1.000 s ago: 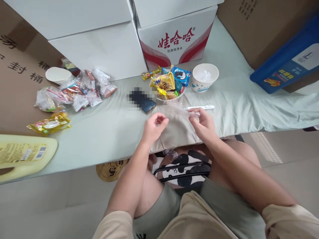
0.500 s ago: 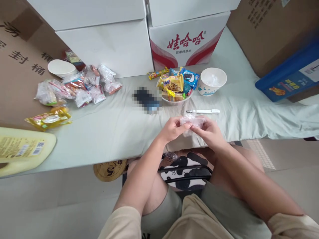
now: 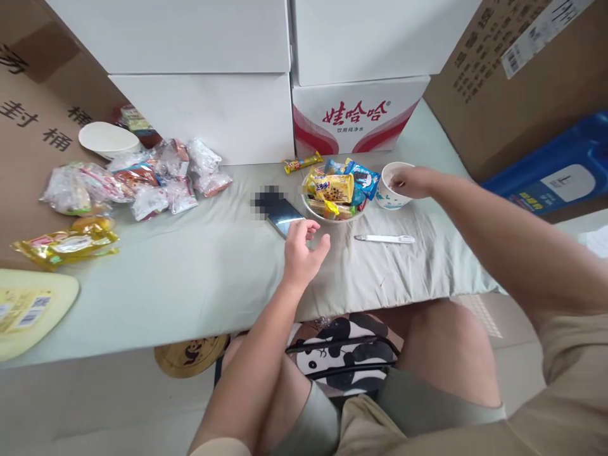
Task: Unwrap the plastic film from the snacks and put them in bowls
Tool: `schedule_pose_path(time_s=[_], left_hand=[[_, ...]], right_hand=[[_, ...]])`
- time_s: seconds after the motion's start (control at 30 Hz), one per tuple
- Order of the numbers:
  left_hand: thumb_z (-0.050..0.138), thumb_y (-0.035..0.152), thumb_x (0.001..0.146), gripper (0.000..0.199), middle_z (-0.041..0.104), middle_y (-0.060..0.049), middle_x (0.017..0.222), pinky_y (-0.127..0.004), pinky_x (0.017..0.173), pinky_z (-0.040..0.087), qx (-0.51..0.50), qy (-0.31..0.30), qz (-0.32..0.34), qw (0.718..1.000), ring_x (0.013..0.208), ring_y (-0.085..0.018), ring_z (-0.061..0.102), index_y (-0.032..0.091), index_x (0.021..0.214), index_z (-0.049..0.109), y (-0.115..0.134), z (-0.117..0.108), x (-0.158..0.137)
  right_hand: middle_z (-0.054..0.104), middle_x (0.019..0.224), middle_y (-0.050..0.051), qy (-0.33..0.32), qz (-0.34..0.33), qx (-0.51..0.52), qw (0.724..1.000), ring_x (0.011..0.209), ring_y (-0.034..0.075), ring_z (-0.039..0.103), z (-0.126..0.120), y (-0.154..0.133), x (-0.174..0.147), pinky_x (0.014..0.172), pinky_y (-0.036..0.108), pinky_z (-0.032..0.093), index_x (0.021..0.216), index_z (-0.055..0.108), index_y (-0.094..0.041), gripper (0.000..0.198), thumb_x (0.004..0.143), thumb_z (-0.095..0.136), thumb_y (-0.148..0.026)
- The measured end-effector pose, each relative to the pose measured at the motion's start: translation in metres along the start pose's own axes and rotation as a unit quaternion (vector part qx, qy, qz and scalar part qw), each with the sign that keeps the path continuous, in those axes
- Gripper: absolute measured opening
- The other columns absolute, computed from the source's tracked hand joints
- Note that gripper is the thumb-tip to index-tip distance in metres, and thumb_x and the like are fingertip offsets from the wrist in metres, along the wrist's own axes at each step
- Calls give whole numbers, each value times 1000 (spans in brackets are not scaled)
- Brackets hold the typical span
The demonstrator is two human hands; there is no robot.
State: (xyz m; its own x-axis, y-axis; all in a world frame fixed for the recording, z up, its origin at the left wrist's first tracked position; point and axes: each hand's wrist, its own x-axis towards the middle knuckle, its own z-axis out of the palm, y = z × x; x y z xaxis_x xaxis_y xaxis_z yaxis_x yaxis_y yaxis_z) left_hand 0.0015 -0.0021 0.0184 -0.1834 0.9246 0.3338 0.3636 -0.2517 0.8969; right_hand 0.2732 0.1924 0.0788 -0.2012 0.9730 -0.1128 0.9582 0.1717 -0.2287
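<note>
My right hand [image 3: 415, 182] reaches over the rim of a white paper cup [image 3: 393, 199] with a blue pattern. Its fingertips are down inside the cup, so what they hold, if anything, is hidden. My left hand [image 3: 304, 250] hovers over the cloth with its fingers apart and holds nothing. Just behind it lies a dark phone [image 3: 284, 214], partly blurred out. A white bowl [image 3: 332, 218] filled with wrapped snacks [image 3: 330, 187] stands between the phone and the cup. In front of the bowl and cup lies a white pen-like cutter [image 3: 384, 239].
Several clear-wrapped snack packets [image 3: 142, 180] are piled at the left, beside a tilted paper cup [image 3: 109, 139] and a gold packet [image 3: 66, 244]. White cartons [image 3: 356, 117] form a wall at the back. A blue container [image 3: 555, 171] stands at the right, a pale yellow bottle [image 3: 38, 310] at the left front.
My hands have parted. The clear plastic wrap held between them is out of sight. My right hand has moved to the cup; my left has moved left and opened.
</note>
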Motion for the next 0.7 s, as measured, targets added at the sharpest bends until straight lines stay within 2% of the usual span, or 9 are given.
schedule_pose_path(time_s=[0.1, 0.13, 0.23, 0.27, 0.33, 0.37, 0.43, 0.57, 0.7], left_hand=[[67, 27, 83, 20, 59, -8, 109, -37, 94, 56, 46, 9, 21, 999, 106, -21, 61, 23, 101, 60, -5, -10, -1], [67, 27, 83, 22, 59, -8, 114, -39, 98, 55, 64, 11, 24, 998, 111, -22, 61, 23, 104, 61, -7, -13, -1], [69, 25, 82, 30, 57, -12, 126, -45, 107, 52, 127, 18, 14, 992, 127, -26, 57, 23, 111, 63, -14, -17, 5], [71, 25, 81, 34, 57, -13, 130, -47, 109, 51, 148, 11, 3, 989, 132, -28, 55, 22, 114, 63, -16, -16, 9], [74, 28, 79, 42, 57, -16, 136, -49, 110, 50, 178, -15, -24, 984, 137, -32, 52, 20, 119, 64, -17, -10, 20], [75, 29, 79, 43, 59, -16, 136, -48, 109, 51, 186, -30, -35, 981, 136, -31, 55, 20, 119, 64, -16, -5, 26], [74, 31, 80, 37, 66, -14, 129, -44, 105, 55, 196, -52, -52, 978, 125, -28, 63, 19, 114, 67, -12, 7, 37], [73, 34, 81, 31, 76, -10, 114, -36, 96, 58, 201, -66, -69, 975, 106, -24, 73, 17, 107, 71, 3, 32, 51], [74, 35, 80, 31, 79, -8, 109, -35, 92, 59, 229, -73, -73, 968, 102, -26, 75, 19, 106, 72, 14, 61, 61]], right_hand=[[73, 82, 10, -61, -10, -4, 998, 75, 19, 64, -8, 1, 0, 73, 36, 43, 75, 75, -14, 18, 84, 69, -28], [75, 92, 12, -45, -27, -6, 999, 82, 22, 66, -11, 5, -7, 77, 38, 44, 87, 77, -14, 21, 86, 68, -33], [71, 126, 15, 75, -135, -29, 987, 113, 33, 64, -6, 20, -36, 93, 46, 43, 117, 74, -20, 42, 85, 70, -47], [69, 131, 14, 104, -171, -42, 979, 118, 34, 61, 0, 26, -45, 97, 48, 42, 119, 73, -22, 41, 85, 70, -46], [72, 126, 11, 116, -204, -67, 970, 117, 32, 62, 14, 34, -59, 101, 50, 41, 109, 75, -22, 27, 91, 64, -38], [75, 118, 11, 110, -205, -78, 969, 113, 30, 64, 20, 38, -65, 101, 49, 41, 102, 76, -21, 23, 94, 58, -33], [76, 108, 10, 118, -199, -96, 968, 109, 27, 63, 26, 46, -75, 99, 46, 40, 93, 76, -19, 29, 99, 49, -26], [68, 126, 13, 194, -134, -112, 965, 116, 32, 55, 15, 72, -97, 89, 44, 39, 93, 78, -20, 31, 99, 50, -33], [64, 113, 18, 180, -60, -104, 976, 99, 31, 56, 3, 103, -99, 74, 39, 40, 92, 79, -17, 33, 98, 49, -31]])
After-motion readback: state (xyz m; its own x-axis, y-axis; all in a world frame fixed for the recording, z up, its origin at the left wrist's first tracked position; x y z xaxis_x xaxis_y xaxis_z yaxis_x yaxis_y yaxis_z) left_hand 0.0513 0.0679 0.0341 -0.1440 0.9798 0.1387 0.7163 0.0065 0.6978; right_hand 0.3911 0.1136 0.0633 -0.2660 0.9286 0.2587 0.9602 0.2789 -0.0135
